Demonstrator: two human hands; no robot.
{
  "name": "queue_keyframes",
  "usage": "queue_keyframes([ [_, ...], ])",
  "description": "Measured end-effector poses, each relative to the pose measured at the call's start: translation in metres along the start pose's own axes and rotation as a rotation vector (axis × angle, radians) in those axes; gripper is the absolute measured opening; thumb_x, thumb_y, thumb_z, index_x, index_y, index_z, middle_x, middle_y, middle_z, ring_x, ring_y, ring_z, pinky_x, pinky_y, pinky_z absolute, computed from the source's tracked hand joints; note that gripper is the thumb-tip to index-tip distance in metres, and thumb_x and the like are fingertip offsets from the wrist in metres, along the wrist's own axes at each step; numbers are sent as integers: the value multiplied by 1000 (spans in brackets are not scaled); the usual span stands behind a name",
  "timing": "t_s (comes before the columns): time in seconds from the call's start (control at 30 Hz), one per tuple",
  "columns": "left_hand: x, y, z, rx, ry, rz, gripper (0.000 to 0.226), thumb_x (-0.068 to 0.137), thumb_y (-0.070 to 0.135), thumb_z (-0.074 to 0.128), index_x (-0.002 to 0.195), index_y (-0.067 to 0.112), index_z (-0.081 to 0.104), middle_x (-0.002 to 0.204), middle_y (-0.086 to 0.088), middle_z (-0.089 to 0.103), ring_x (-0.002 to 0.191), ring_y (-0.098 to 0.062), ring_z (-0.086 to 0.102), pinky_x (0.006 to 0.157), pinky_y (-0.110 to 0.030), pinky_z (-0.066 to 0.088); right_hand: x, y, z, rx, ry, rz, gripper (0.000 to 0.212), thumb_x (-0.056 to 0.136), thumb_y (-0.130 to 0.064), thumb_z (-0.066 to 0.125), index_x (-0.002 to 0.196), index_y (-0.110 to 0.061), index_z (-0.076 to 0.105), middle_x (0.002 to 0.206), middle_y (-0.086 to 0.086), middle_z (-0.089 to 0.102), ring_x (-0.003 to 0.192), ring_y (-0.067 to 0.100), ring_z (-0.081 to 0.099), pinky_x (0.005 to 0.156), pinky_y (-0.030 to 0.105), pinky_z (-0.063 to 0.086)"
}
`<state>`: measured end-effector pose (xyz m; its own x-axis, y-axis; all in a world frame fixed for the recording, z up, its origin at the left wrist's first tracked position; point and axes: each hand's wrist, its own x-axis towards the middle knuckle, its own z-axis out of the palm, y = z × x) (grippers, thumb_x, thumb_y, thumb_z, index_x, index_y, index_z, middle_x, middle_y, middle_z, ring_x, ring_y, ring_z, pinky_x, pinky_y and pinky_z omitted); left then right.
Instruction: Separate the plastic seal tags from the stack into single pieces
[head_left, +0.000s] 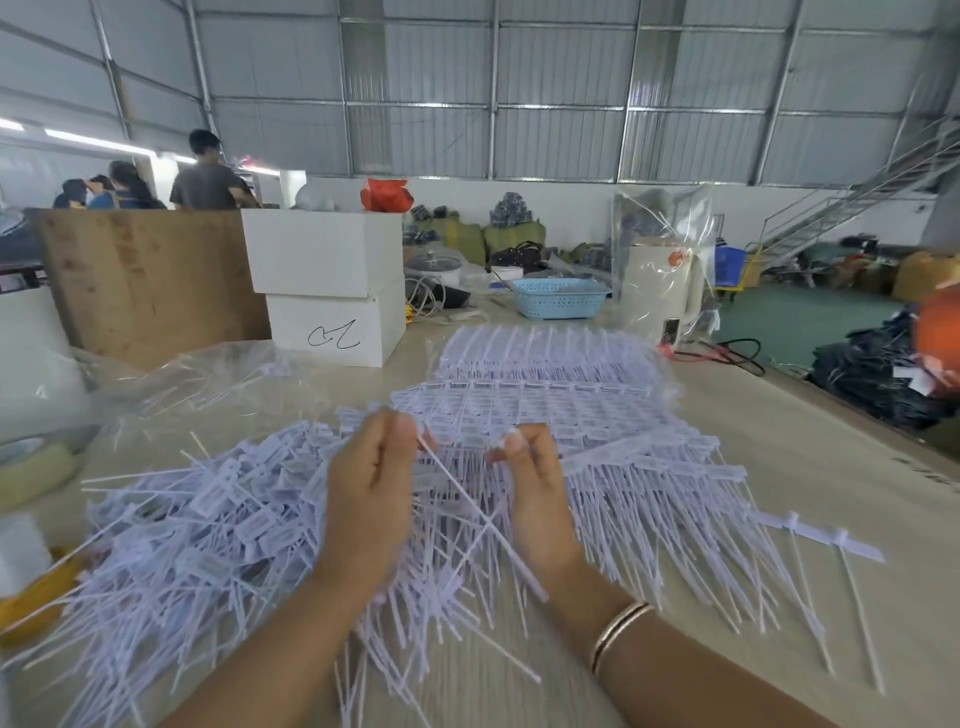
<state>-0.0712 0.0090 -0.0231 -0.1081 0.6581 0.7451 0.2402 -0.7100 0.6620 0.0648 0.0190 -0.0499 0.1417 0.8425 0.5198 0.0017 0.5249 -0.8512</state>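
Observation:
White plastic seal tags cover the table in front of me. A loose pile of single tags lies at the left. Joined strips of tags lie at the right, and a taller stack of joined tags sits behind them. My left hand pinches the head of a single tag, whose long tail slants down to the right. My right hand is closed on the end of a joined strip of tags, close beside the left hand. A bangle is on my right wrist.
Two stacked white boxes and a wooden board stand at the back left. A blue basket and a bagged white appliance stand behind the stack. Clear plastic bags lie at the left. Several people stand far left. The table edge runs along the right.

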Motion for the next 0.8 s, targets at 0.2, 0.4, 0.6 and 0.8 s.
queue_keyframes([
  [0.2,27,-23,-46,788,124,77,42,89,36,38,54,14,46,61,-3,49,64,-29,48,72,-38,30,0,8,6,-87,-129,42,15,87,-37,44,77,-26,48,76,5,41,75,17,38,72,20,34],
  [0.4,30,-38,-57,1241,-22,-37,39,81,47,57,71,12,71,80,-9,54,84,-32,48,76,-40,24,-1,11,4,-160,-124,70,37,87,-4,36,96,-36,52,99,11,50,80,18,40,76,34,35],
  [0.6,20,-9,-24,848,-156,94,45,90,57,33,81,24,62,83,8,60,88,-20,51,77,-34,22,-4,6,14,-453,-208,-111,50,89,-5,34,117,-47,31,96,-15,45,106,6,44,99,20,12],
  [0.8,4,-9,8,650,-304,15,34,98,40,37,67,31,50,64,8,50,74,-13,48,74,-33,22,-4,-8,13,-466,-313,-63,50,81,-15,38,118,-46,28,113,-6,53,116,8,41,98,20,13],
])
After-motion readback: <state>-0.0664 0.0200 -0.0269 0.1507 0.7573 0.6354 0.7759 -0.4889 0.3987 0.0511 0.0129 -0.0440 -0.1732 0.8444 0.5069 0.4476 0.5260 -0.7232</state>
